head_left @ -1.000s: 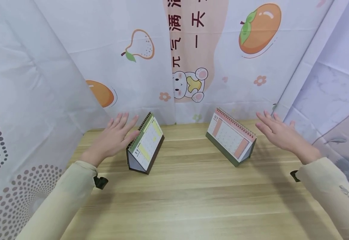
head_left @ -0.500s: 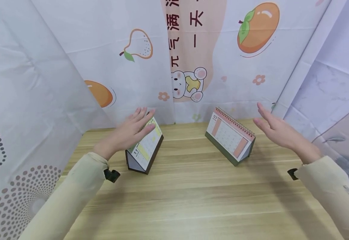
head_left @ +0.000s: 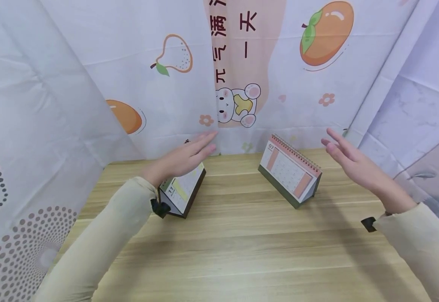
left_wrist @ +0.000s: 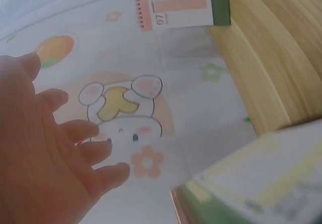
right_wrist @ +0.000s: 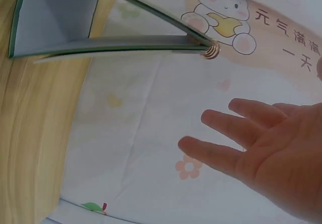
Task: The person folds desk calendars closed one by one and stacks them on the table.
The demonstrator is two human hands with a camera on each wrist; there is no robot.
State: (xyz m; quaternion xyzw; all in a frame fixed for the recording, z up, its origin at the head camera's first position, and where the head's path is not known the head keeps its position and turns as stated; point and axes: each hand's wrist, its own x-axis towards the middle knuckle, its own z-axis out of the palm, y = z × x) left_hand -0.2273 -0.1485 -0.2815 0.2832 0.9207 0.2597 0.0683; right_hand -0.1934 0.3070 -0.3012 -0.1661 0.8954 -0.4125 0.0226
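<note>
Two desk calendars stand tented on the wooden table. My left hand [head_left: 181, 160] is held above the green-and-yellow calendar [head_left: 184, 186], marked 11, and hides its upper part from the head view. Its fingers are extended and hold nothing. To the right stands the pink calendar [head_left: 288, 170], marked 07, its spiral binding on top. My right hand [head_left: 361, 170] hovers to the right of it, apart, with fingers extended. In the left wrist view the left hand [left_wrist: 55, 148] shows spread fingers. The right wrist view has the right hand [right_wrist: 266, 143] beside the pink calendar's open end [right_wrist: 60, 17].
A white curtain [head_left: 129, 50] printed with fruit, flowers and a cartoon animal hangs behind the table [head_left: 234, 235]. Another patterned cloth [head_left: 27, 138] hangs at the left, and a marbled one [head_left: 423, 105] at the right. Dark clips show at both sleeve cuffs.
My left hand has moved right, from beside the green-and-yellow calendar to over it. My right hand has turned slightly on edge near the same place. Both calendars stay where they were.
</note>
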